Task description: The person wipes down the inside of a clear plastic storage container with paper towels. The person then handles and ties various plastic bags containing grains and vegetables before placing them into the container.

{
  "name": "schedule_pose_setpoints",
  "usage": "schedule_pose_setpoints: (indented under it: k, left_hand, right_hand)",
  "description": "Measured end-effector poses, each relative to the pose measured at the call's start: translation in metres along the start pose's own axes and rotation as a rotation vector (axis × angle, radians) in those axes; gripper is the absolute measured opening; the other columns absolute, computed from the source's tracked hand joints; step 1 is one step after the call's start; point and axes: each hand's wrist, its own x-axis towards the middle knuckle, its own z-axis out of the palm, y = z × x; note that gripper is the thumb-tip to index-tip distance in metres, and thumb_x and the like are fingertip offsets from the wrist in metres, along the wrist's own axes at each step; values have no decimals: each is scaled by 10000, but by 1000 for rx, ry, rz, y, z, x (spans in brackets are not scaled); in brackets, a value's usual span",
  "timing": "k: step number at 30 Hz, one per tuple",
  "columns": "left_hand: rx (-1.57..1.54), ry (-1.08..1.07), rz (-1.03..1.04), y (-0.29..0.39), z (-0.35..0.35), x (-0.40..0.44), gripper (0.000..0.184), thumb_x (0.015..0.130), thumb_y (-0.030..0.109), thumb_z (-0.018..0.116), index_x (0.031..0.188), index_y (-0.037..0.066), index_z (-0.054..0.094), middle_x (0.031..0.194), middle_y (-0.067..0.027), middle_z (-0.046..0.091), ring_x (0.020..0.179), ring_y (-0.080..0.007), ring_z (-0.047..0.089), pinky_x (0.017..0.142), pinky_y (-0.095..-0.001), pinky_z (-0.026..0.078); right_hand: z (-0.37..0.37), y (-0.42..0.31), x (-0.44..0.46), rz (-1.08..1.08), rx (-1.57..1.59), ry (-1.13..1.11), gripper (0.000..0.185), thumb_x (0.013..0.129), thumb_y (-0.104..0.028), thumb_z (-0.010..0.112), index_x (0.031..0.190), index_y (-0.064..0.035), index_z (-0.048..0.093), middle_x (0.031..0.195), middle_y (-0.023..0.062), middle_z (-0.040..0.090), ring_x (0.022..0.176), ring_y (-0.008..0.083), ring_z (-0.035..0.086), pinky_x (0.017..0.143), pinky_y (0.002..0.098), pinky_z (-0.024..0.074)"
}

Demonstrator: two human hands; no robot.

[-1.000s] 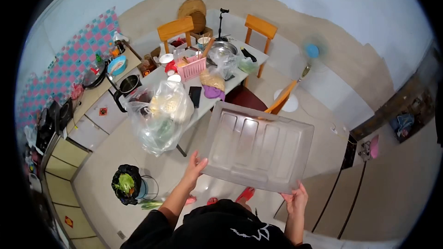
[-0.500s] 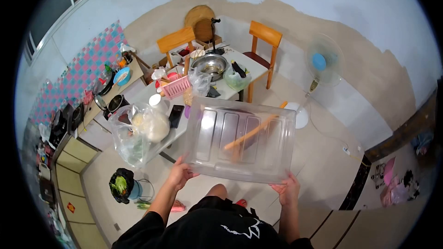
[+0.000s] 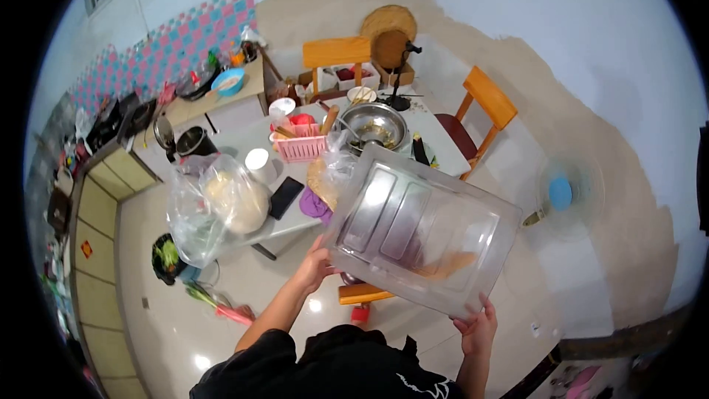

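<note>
Both hands hold a clear plastic bin or lid (image 3: 421,229), tilted, in front of the body. My left hand (image 3: 317,264) grips its lower left corner, and my right hand (image 3: 476,321) grips its lower right corner. Just past its left edge on the table lie a purple cloth (image 3: 316,207), a black phone (image 3: 286,198) and a large clear plastic bag (image 3: 236,196) with pale contents. A steel bowl (image 3: 374,125) stands behind it. Through the clear plastic an orange-brown wooden part shows, blurred.
The table (image 3: 292,222) carries a pink basket (image 3: 300,148) and a white cup (image 3: 258,162). Wooden chairs stand behind (image 3: 336,52) and right (image 3: 490,100). A fan (image 3: 561,193) is at the right. A black-lined bin (image 3: 167,258) and green onions (image 3: 203,295) are on the floor.
The view has turned and moved nearer the table. The clear plastic piece is now tilted, its right side lower, and overlaps the table's right part. Both hands have kept their grip.
</note>
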Motion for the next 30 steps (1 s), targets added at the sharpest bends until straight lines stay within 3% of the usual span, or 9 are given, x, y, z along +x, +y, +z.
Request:
schedule_pose_setpoints:
  k: [9,11,12,15,17,20,22,26,30]
  left_hand:
    - [30,97,10,-22,63,31,624,713,122,438,1318,169,290,1138,-60,470,947,-182,507,746,-328,451]
    - [75,111,-39,-26,78,32,725,695,124,438,1373,144,182,1241,-118,421,1036,-263,508,855,-430,431]
    - [80,125,-29,-29,86,34,725,695,124,438,1373,144,182,1241,-118,421,1036,-263,508,855,-430,431]
    - [53,138,-21,-42,119,43,695,703,126,427,1360,154,200,1245,-122,419,1034,-294,512,829,-436,450]
    - [-76,194,-4,-50,148,49,610,727,92,395,1317,159,256,1173,-104,459,965,-287,537,758,-386,491]
    - [-97,275,-2,-66,195,66,629,719,56,380,1326,149,245,1183,-110,452,964,-311,539,775,-413,506]
    - [-117,286,-5,-74,220,74,648,717,39,378,1340,145,237,1209,-111,442,991,-322,536,770,-416,514]
    - [-191,360,27,-90,242,75,655,714,13,368,1346,147,253,1244,-107,430,1004,-329,545,766,-416,515]
    - [-253,425,91,-94,236,72,656,714,-20,342,1347,146,290,1215,-105,472,995,-299,556,763,-408,517]
  right_hand:
    - [-39,-43,99,95,-64,-80,527,756,-27,422,1276,-67,351,1067,229,499,731,338,624,523,336,563]
    - [-55,-51,121,124,-19,-104,542,743,-19,426,1278,-66,350,1057,226,505,730,337,624,531,339,564]
    - [-59,-57,132,128,-26,-143,546,729,-17,414,1271,-57,359,1056,223,505,727,332,623,538,342,563]
    - [-70,-73,169,105,-2,-200,532,719,-31,397,1251,-32,379,1035,213,511,720,325,619,539,343,557]
    - [-84,-83,192,85,34,-216,516,723,-48,392,1238,-18,391,1017,205,519,716,322,616,532,341,550]
    - [-105,-110,223,106,-1,-221,492,730,-80,388,1214,5,412,988,198,528,727,316,607,492,308,516]
    - [-110,-131,238,95,-26,-184,527,732,-117,429,1246,-9,386,906,190,567,658,255,602,540,265,514]
    - [-116,-143,276,133,-50,-216,491,736,-114,416,1215,-7,416,946,181,534,666,282,587,521,284,474]
    - [-84,-132,302,158,-22,-245,430,781,-202,486,1175,-33,453,897,134,553,696,229,565,567,278,471]
